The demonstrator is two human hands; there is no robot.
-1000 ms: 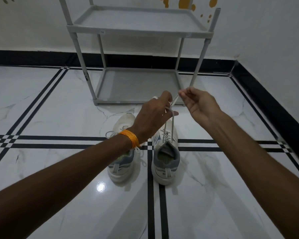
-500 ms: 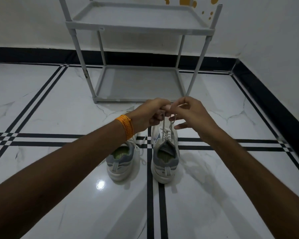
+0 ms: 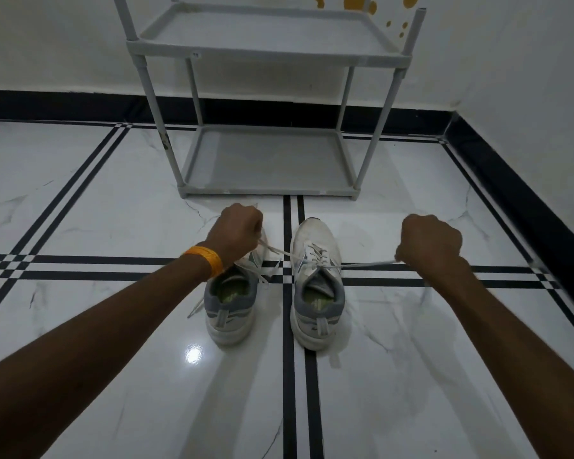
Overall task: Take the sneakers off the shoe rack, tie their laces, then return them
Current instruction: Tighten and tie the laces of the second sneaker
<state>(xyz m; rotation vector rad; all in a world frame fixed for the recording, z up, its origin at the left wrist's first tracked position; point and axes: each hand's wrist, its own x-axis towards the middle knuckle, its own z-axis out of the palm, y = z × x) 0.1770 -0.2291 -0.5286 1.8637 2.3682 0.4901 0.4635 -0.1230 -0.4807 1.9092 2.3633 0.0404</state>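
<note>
Two white and grey sneakers stand side by side on the floor, heels toward me. The right sneaker [image 3: 316, 279] has its white lace [image 3: 362, 265] stretched out to both sides from a crossing over the tongue. My left hand [image 3: 237, 231] is fisted on one lace end, above the toe of the left sneaker [image 3: 230, 303]. My right hand [image 3: 429, 241] is fisted on the other end, well to the right of the shoe. The left sneaker's laces hang loose onto the floor.
A grey two-tier shoe rack [image 3: 269, 192] stands just beyond the sneakers, both shelves bare. White marble floor with black stripes [image 3: 289, 376] lies all around. A wall with a black skirting [image 3: 511, 190] runs along the right and back.
My hands were together above the right sneaker; they have dropped and pulled apart to left and right, drawing the lace tight across the shoe.
</note>
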